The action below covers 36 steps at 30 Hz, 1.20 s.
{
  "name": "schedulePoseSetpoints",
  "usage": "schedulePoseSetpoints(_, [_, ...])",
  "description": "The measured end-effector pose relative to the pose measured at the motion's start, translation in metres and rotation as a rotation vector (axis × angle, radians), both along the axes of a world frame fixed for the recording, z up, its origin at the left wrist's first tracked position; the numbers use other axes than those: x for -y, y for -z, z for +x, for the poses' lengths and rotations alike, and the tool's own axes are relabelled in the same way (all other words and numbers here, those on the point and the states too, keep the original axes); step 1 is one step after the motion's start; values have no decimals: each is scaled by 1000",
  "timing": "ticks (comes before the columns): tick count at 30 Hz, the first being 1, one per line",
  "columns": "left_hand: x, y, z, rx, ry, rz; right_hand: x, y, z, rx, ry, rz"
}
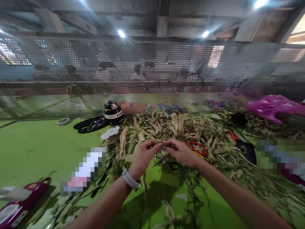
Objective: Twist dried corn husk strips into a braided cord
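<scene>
My left hand (146, 154), with a pale watch band on its wrist, is closed in a pinch in the middle of the view. Fingertip to fingertip with it, my right hand (182, 152) is pinched too. Between them is a thin strip of dried leaf (164, 145), mostly covered by the fingers. A heap of dried leaves (154, 125) lies just beyond both hands. Scissors with red handles (196, 148) rest in the heap beside my right hand. Below the hands, dark-handled scissors (174, 166) lie on the green table (162, 194).
A black jar-like container (113, 113) stands at the back left, near a roll of tape (64, 121). A magenta device (23, 203) sits front left. Pink plastic (274, 106) lies at the right. Behind the table rises a perforated metal screen (147, 54), with people beyond it.
</scene>
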<state>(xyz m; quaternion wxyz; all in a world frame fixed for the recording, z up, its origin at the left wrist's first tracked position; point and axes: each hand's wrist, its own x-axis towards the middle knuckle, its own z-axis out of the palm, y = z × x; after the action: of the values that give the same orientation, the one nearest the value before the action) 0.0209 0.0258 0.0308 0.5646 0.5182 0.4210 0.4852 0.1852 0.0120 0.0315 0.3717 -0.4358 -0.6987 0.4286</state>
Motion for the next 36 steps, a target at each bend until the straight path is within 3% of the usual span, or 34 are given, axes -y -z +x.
schedulePoseSetpoints(2, [1,3,4,36,-71,-12,1,2,3,-1,66,-34])
schedulePoseSetpoints(8, [-1,6,6,155,-113,-86,4,3,34,104,155,-27])
schedulePoseSetpoints(10, [-6,8,3,165,-148,-60,6,0,52,282,277,34])
schedulePoseSetpoints(13, [-13,12,-4,186,-185,-70,10,-4,79,723,428,130])
schedulePoseSetpoints(15, [-16,16,-6,219,-199,-84,12,-4,90,976,424,122])
schedulePoseSetpoints(18, [-16,20,-4,277,-174,-100,13,5,93,1153,365,71])
schedulePoseSetpoints(24, [-9,22,2,397,-82,-173,6,18,82,1233,349,27])
schedulePoseSetpoints(30, [-9,21,0,477,-110,-309,8,13,88,1235,315,-44])
schedulePoseSetpoints(36, [-16,22,-2,528,-143,-309,10,7,97,1246,314,-139])
